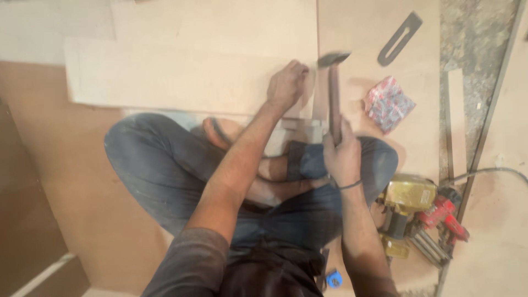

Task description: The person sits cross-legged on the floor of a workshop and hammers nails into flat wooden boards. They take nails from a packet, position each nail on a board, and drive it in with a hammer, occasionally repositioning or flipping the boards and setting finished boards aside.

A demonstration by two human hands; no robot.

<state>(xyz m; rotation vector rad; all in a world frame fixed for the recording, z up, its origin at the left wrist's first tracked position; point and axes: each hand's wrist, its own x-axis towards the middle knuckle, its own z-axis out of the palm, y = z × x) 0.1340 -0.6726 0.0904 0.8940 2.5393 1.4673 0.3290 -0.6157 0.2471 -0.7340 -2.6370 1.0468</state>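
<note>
I sit cross-legged on a sheet of pale board. My right hand [342, 157] grips the wooden handle of a hammer [333, 93], whose metal head is raised near the board edge. My left hand [287, 83] is closed with its fingertips pinched together on the light wooden board [181, 71] just left of the hammer head; whatever it pinches is too small and blurred to make out. The board lies across the floor in front of my knees.
A red-and-white packet [388, 103] lies right of the hammer. A flat metal tool [399, 38] rests farther back. A yellow-and-red nail gun [418, 212] with a hose sits by my right knee. A blue object [334, 279] is near my hip.
</note>
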